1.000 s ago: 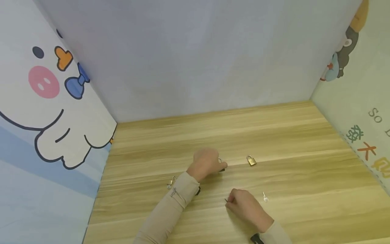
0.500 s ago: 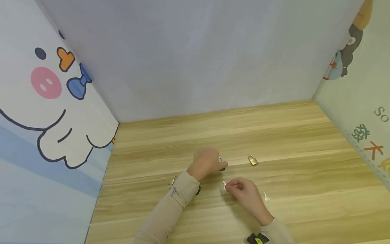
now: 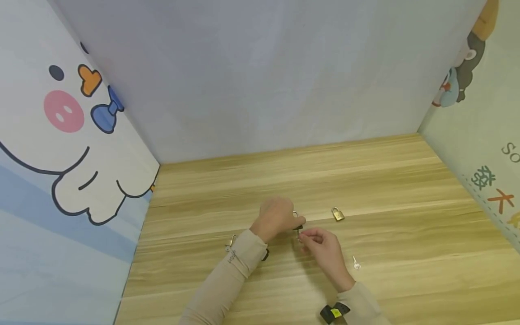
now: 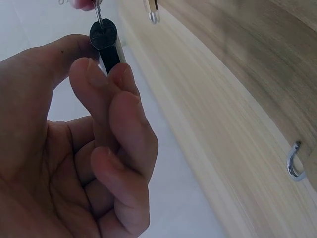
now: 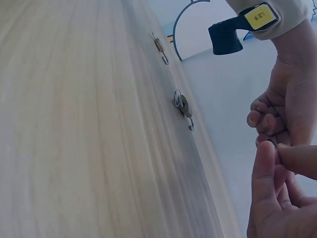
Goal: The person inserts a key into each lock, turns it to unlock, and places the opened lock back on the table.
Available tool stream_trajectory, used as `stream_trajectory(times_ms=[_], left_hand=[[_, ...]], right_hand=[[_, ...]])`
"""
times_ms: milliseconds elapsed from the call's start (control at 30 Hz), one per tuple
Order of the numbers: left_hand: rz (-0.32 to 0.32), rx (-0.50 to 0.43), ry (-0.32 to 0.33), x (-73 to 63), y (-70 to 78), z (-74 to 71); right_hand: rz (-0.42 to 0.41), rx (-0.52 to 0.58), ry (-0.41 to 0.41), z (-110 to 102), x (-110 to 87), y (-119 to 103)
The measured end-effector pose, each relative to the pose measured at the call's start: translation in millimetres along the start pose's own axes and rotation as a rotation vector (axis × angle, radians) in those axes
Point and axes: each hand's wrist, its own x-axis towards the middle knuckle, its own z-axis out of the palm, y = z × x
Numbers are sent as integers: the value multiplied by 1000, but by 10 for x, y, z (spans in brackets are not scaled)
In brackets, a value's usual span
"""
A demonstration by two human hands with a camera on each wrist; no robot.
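Between thumb and fingers, my left hand (image 3: 276, 220) grips a padlock (image 3: 298, 227) with a black body and silver shackle. The padlock's dark end (image 4: 104, 37), with the keyhole, points toward my right hand (image 3: 326, 255). My right hand pinches a small silver key (image 4: 98, 11) by its head, and the key's blade meets the keyhole. In the right wrist view, my right fingers (image 5: 270, 168) cover the key and meet the left hand (image 5: 290, 99).
A brass padlock (image 3: 338, 214) lies farther right on the wooden table (image 3: 390, 189). Another silver key (image 3: 356, 263) lies right of my right hand. Left of my left sleeve is a padlock (image 3: 232, 241) with its shackle raised. Walls with cartoon prints stand at the sides.
My right hand has moved up and left, bringing the key to the padlock's lower end. My left hand has stayed nearly still, gripping the padlock.
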Motion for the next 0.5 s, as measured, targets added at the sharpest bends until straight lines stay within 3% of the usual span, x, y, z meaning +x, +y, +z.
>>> stream_trajectory(times_ms=[500], left_hand=[[14, -54, -17, -5, 15, -36]], right_hand=[[18, 157, 54, 43, 62, -4]])
